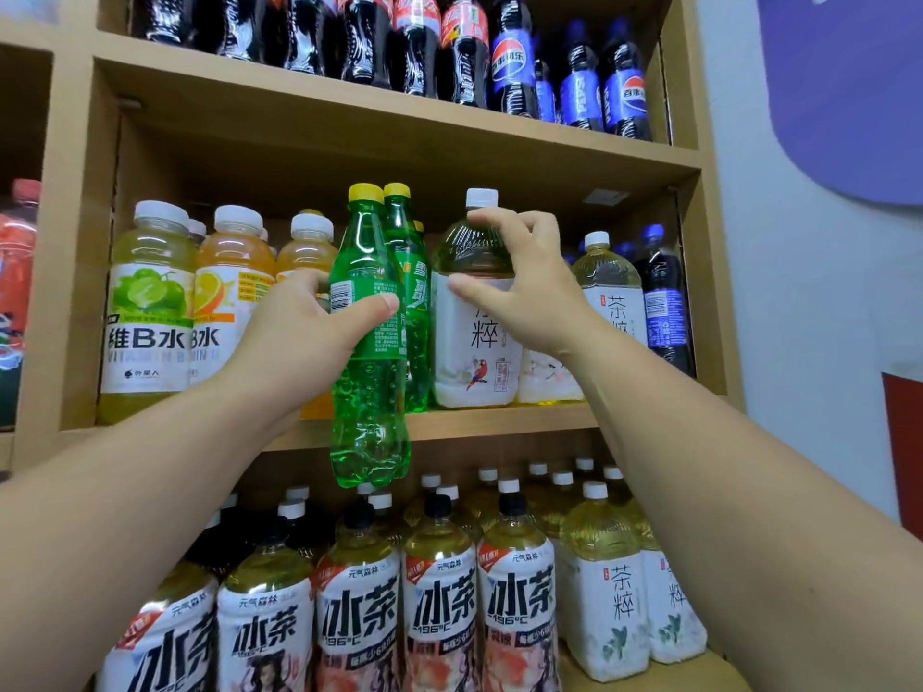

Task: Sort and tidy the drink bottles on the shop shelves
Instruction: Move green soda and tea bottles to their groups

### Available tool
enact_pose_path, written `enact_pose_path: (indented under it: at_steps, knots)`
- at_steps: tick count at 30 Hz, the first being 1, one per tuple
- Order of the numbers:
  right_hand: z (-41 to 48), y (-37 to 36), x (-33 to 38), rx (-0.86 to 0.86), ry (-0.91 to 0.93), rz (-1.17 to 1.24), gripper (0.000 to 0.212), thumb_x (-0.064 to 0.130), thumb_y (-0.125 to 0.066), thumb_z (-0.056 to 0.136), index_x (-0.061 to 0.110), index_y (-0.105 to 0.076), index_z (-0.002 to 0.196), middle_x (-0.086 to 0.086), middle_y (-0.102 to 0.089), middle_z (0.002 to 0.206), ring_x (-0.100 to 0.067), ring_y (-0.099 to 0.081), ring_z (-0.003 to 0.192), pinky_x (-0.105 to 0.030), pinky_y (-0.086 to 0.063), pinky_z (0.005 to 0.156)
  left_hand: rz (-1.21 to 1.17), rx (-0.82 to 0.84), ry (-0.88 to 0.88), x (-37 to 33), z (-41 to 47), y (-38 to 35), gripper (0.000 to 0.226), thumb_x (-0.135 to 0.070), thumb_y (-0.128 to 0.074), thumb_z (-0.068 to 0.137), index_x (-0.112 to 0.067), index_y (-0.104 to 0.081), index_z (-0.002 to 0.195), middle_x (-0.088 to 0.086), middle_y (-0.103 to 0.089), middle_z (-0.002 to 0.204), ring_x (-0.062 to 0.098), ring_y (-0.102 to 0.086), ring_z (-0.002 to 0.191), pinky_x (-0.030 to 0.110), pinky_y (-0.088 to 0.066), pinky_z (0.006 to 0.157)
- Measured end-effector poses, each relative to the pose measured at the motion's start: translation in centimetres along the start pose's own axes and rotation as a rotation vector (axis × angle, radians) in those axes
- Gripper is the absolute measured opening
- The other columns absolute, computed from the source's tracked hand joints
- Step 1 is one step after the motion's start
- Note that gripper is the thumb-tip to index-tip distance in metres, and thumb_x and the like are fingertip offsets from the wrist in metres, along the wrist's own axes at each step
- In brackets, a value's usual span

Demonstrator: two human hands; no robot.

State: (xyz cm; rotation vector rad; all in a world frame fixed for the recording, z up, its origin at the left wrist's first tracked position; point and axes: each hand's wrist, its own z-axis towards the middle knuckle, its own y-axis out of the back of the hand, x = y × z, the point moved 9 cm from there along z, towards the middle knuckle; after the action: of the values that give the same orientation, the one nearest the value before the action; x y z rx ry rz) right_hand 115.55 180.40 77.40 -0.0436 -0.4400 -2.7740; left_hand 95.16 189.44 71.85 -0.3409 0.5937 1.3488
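Observation:
My left hand (304,332) grips a green soda bottle with a yellow cap (367,392) around its label, holding it in the air in front of the middle shelf (499,422), its base hanging below the shelf edge. My right hand (519,287) is curled round the shoulder of a white-labelled tea bottle with a white cap (474,352) that stands on the middle shelf. Between the two, another green soda bottle (407,272) stands on the shelf.
Vitamin water bottles (150,302) fill the middle shelf's left side; more tea bottles (612,287) and a dark blue-labelled cola bottle (664,302) stand at its right. Cola bottles (414,42) line the top shelf. Iced tea bottles (439,606) crowd the bottom shelf.

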Motion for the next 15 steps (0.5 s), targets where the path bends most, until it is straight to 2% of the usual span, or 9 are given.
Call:
enact_pose_path:
  at_steps: [2,4,7,10,12,15]
  knots:
    - [-0.9,0.3,1.0,-0.087,0.021,-0.029,0.077,0.058,-0.083,0.074,0.042,-0.047,0.14,-0.001,-0.031,0.131,-0.022,-0.047,0.121,-0.028,-0.044,0.096,-0.002,-0.013,-0.007,-0.2,-0.1,0.1,0.03,-0.038,-0.077,0.087,-0.023,-0.064,0.11,0.001,-0.077,0.098,0.018,-0.075,0.088,0.05,-0.062,0.082]
    - [-1.5,0.0,1.7,-0.159,0.034,-0.08,0.087,0.062,-0.087,0.065,0.043,-0.047,0.14,-0.004,-0.032,0.136,-0.024,-0.047,0.123,-0.027,-0.045,0.094,-0.002,-0.02,-0.01,-0.3,-0.2,0.2,0.028,-0.037,-0.077,0.087,-0.024,-0.064,0.108,0.001,-0.076,0.097,0.017,-0.075,0.086,0.048,-0.062,0.08]
    - [-1.9,-0.4,2.2,-0.21,0.029,-0.081,0.087,0.056,-0.087,0.067,0.043,-0.047,0.142,-0.007,-0.035,0.144,-0.026,-0.047,0.13,-0.036,-0.051,0.099,-0.011,-0.03,-0.022,-0.6,-0.5,0.1,0.021,-0.035,-0.077,0.088,-0.027,-0.063,0.102,-0.002,-0.076,0.094,0.01,-0.075,0.08,0.041,-0.063,0.074]
    - [-2.4,-0.1,2.0,-0.271,0.014,-0.042,0.081,0.047,-0.086,0.069,0.041,-0.049,0.141,-0.008,-0.038,0.141,-0.025,-0.049,0.125,-0.039,-0.053,0.098,-0.03,-0.029,-0.036,-0.9,-0.7,0.1,0.024,-0.033,-0.077,0.088,-0.028,-0.062,0.106,-0.004,-0.076,0.096,0.006,-0.074,0.08,0.035,-0.061,0.07]
    - [-3.0,0.6,2.0,-0.323,0.021,-0.009,0.079,0.044,-0.085,0.069,0.038,-0.051,0.14,-0.007,-0.04,0.138,-0.022,-0.049,0.124,-0.032,-0.051,0.098,-0.036,-0.023,-0.042,-1.3,-0.6,0.2,0.029,-0.033,-0.077,0.088,-0.025,-0.062,0.113,-0.004,-0.076,0.099,0.005,-0.074,0.082,0.03,-0.061,0.067]
    - [-3.6,2.4,2.1,-0.386,0.035,0.044,0.078,0.039,-0.087,0.07,0.035,-0.053,0.14,-0.005,-0.044,0.134,-0.009,-0.045,0.115,-0.004,-0.037,0.093,-0.036,-0.018,-0.075,-2.6,-0.3,0.4,0.032,-0.034,-0.075,0.09,-0.024,-0.062,0.118,-0.005,-0.075,0.101,0.003,-0.074,0.084,0.024,-0.057,0.065]
